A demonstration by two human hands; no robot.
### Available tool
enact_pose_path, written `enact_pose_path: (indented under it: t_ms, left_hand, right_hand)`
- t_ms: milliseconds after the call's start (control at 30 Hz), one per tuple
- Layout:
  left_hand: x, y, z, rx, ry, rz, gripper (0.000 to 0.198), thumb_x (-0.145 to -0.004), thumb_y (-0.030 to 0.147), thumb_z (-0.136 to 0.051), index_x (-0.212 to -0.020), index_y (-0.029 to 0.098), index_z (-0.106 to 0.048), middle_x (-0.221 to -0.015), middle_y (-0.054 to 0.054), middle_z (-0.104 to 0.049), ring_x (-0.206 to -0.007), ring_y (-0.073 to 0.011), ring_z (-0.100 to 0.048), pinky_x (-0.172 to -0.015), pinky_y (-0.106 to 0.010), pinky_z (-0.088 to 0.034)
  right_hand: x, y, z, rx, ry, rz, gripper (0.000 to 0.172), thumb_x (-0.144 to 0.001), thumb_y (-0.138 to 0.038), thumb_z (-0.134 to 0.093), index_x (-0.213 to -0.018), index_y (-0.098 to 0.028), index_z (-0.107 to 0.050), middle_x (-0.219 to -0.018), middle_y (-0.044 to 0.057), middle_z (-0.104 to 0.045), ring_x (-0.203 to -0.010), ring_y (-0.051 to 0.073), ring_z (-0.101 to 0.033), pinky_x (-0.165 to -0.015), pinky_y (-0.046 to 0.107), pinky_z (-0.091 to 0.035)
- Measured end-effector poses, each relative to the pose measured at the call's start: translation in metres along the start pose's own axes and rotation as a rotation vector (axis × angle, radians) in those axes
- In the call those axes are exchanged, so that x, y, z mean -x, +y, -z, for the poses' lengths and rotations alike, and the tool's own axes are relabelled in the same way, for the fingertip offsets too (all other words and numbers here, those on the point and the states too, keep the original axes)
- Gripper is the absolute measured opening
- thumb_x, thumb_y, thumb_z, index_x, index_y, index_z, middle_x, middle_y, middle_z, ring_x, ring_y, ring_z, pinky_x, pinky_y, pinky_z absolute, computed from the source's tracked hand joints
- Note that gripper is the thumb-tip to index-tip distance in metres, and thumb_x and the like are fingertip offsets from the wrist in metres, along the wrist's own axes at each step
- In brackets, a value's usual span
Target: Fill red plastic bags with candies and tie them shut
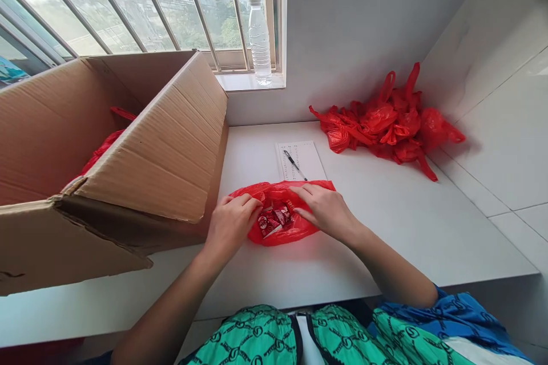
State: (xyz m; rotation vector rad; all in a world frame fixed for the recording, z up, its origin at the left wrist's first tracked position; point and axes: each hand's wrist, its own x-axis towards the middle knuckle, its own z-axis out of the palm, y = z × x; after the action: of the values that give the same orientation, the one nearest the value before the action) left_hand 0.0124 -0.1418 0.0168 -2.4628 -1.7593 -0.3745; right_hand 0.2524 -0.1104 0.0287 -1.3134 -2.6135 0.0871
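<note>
The item under handling is a red plastic carrier bag (278, 235), lying flattened on the white counter (428, 239) directly in front of me, between my two hands. Its thin film is creased, and its mouth is spread upward, exposing red-and-white snack packets (274, 219) inside. I judge the step in hand to be holding the bag open at its edges with the packets inside it.

Hand status:
- My left hand (231, 225) has its fingers curled over the bag's edge. I cannot tell from this view whether it pinches the film or only rests there.
- My right hand (325, 211) is open, with its fingers extended across the bag's upper edge and no grip visible.

Surrounding items:
- A sheet of ruled paper (306, 159) lies just beyond the bag, with a black pen (294, 164) resting on it.
- A heap of crumpled red plastic bags (385, 122) sits further along the counter, toward the tiled wall (500, 125).
- An open cardboard box (149, 148) stands to my left, with red plastic (103, 151) visible inside it.
- A plastic water bottle (260, 40) stands upright on the window ledge (248, 82).
</note>
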Motion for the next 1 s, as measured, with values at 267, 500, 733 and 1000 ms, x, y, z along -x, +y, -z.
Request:
enact_pose_path:
  t_ms: [267, 500, 733, 1000]
  left_hand:
    - [-0.020, -0.014, -0.030, -0.033, -0.252, 0.207, 0.041, -0.093, 0.044, -0.055, -0.124, 0.017, -0.059, -0.120, -0.013, -0.064, -0.096, -0.0292, -0.065, -0.066, -0.034, -0.044]
    - [-0.022, -0.011, -0.030, 0.030, -0.140, 0.218, 0.039, -0.091, 0.056, -0.054, -0.112, 0.024, -0.062, -0.114, -0.007, -0.064, -0.083, -0.0240, -0.065, -0.055, -0.029, -0.035]
    - [-0.022, -0.020, -0.031, 0.388, -0.146, -0.001, 0.025, -0.091, 0.047, -0.057, -0.103, 0.027, -0.065, -0.105, 0.000, -0.068, -0.087, -0.0189, -0.065, -0.062, -0.026, -0.040]
    - [-0.019, -0.029, -0.033, 0.597, -0.282, -0.047, 0.023, -0.086, 0.044, -0.064, -0.096, 0.025, -0.071, -0.091, -0.001, -0.065, -0.072, -0.0155, -0.059, -0.060, -0.025, -0.041]
  right_hand:
    - [-0.012, 0.013, -0.041, -0.091, -0.116, 0.009, 0.059, -0.080, -0.032, -0.074, -0.132, -0.013, -0.052, -0.124, 0.015, -0.064, -0.103, 0.030, -0.065, -0.075, 0.038, -0.055]
    - [-0.012, 0.017, -0.036, -0.160, -0.025, 0.042, 0.047, -0.088, -0.030, -0.067, -0.132, -0.021, -0.054, -0.119, 0.010, -0.067, -0.103, 0.026, -0.065, -0.072, 0.034, -0.054]
    - [-0.015, 0.014, -0.042, -0.261, 0.111, 0.161, 0.018, -0.094, -0.024, -0.058, -0.111, -0.022, -0.065, -0.108, 0.006, -0.071, -0.100, 0.021, -0.066, -0.075, 0.031, -0.053]
    - [-0.016, 0.015, -0.048, -0.282, 0.072, 0.169, 0.019, -0.092, -0.020, -0.060, -0.110, -0.020, -0.066, -0.106, 0.006, -0.072, -0.097, 0.021, -0.067, -0.078, 0.032, -0.052]
